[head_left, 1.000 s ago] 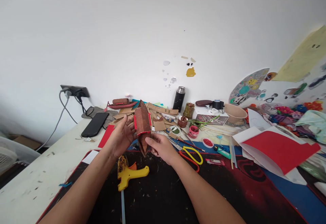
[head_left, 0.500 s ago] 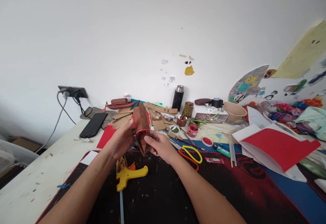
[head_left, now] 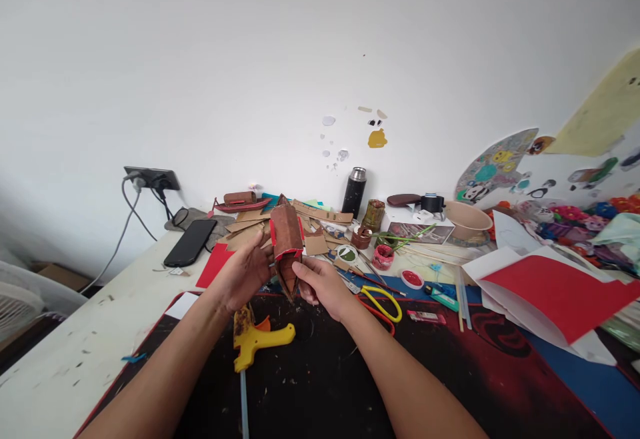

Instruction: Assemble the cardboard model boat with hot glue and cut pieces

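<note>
A small brown model boat [head_left: 287, 231] with an arched roof and red edging is held up over the black mat, its pointed end toward me. My right hand [head_left: 321, 287] grips this near end, thumb on top. On the boat's left side, my left hand [head_left: 249, 271] has its fingers apart and lies close against the hull; whether it bears any weight I cannot tell. Below the hands, a yellow glue gun [head_left: 261, 339] with a clear glue stick lies on the mat [head_left: 320, 386].
Behind are cardboard scraps [head_left: 316, 244], another boat [head_left: 243, 204], a black bottle [head_left: 355, 192] and paint pots [head_left: 383, 257]. Scissors [head_left: 383, 302] and red paper [head_left: 555, 289] lie to the right. A phone [head_left: 191, 242] is at the left.
The boat has turned slightly, showing more of its roof. My left hand's fingers have loosened from its side and spread. The whole view has shifted a little.
</note>
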Demonstrator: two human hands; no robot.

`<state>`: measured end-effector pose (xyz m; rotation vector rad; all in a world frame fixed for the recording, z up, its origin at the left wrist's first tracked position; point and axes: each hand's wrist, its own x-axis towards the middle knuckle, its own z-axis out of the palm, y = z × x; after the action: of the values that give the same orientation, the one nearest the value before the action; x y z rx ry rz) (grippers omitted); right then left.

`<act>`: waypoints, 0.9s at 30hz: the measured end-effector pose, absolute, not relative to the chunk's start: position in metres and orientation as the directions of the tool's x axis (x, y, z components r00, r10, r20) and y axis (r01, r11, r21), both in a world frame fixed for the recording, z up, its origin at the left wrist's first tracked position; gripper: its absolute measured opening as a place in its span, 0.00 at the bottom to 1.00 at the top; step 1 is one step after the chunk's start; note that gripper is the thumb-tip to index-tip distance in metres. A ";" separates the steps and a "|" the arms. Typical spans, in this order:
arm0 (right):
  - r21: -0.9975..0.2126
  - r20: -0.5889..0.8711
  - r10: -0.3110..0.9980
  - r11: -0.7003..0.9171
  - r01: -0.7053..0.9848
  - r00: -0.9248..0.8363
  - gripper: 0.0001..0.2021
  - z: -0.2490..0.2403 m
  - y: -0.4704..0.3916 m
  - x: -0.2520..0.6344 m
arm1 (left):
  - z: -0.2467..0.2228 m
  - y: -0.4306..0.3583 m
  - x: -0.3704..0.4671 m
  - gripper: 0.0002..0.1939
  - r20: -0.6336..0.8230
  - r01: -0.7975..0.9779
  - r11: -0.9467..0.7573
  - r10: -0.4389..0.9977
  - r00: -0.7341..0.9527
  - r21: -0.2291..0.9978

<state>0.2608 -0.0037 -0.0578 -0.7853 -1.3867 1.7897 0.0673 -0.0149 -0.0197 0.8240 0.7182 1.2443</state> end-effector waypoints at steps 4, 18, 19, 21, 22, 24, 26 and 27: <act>-0.971 -0.030 0.827 -0.158 -0.181 -0.562 0.28 -0.060 -0.002 0.261 | -0.022 -0.015 0.066 0.24 -0.018 -0.512 0.112 0.982 0.186 0.851; -0.981 0.001 0.825 -0.109 -0.161 -0.565 0.27 -0.072 0.001 0.258 | -0.026 -0.019 0.073 0.29 -0.006 -0.473 0.062 0.993 0.119 0.879; -0.981 0.003 0.825 -0.107 -0.161 -0.565 0.27 -0.071 0.001 0.258 | -0.026 -0.019 0.074 0.30 -0.001 -0.467 0.058 0.993 0.121 0.882; -0.980 0.005 0.825 -0.108 -0.166 -0.566 0.28 -0.070 0.001 0.258 | -0.025 -0.020 0.075 0.33 0.008 -0.457 0.054 0.991 0.131 0.888; -0.979 0.005 0.823 -0.111 -0.169 -0.568 0.28 -0.069 0.001 0.257 | -0.025 -0.020 0.076 0.35 0.010 -0.454 0.052 0.991 0.133 0.890; -0.978 0.005 0.820 -0.114 -0.172 -0.573 0.27 -0.068 0.000 0.257 | -0.024 -0.020 0.076 0.37 0.010 -0.455 0.053 0.991 0.133 0.889; -0.980 0.012 0.816 -0.106 -0.170 -0.577 0.27 -0.068 0.000 0.257 | -0.024 -0.020 0.076 0.38 0.007 -0.467 0.053 0.992 0.126 0.883; -0.981 0.018 0.816 -0.098 -0.170 -0.578 0.28 -0.068 0.000 0.257 | -0.024 -0.020 0.076 0.38 0.005 -0.473 0.053 0.993 0.120 0.879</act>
<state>0.2574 0.0002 -0.0680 -0.7342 -1.4608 1.7635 0.0763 -0.0197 -0.0238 0.8762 0.7698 1.3004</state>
